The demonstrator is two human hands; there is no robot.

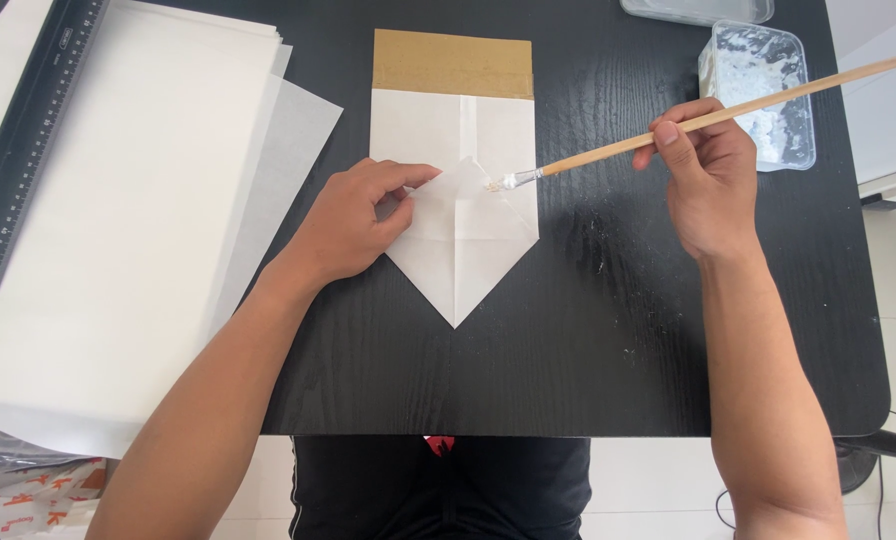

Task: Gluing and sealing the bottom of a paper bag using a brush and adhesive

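A: What is the left hand [353, 225] doing?

B: It lies just left of the frame's centre, fingers curled, pinching a folded flap of the white paper bag [458, 200] and pressing it onto the black table [568, 350].

A: And the bag itself?

B: It lies flat in the upper middle of the frame. Its near end is folded to a point aimed at the person, and its far end is a brown band [453, 63].

A: The right hand [708, 180]?

B: Right of centre, closed around a thin wooden brush [708, 120]. The handle slants up toward the upper right corner, and the whitish bristle tip touches the bag's folded flap just right of the left hand's fingertips.

A: What else is on the table?

B: A clear plastic tub of white paste [763, 90] sits at the upper right, just beyond the right hand. A stack of white paper sheets [118, 220] fills the left side, with a black ruler [28, 150] lying slantwise on its upper left corner.
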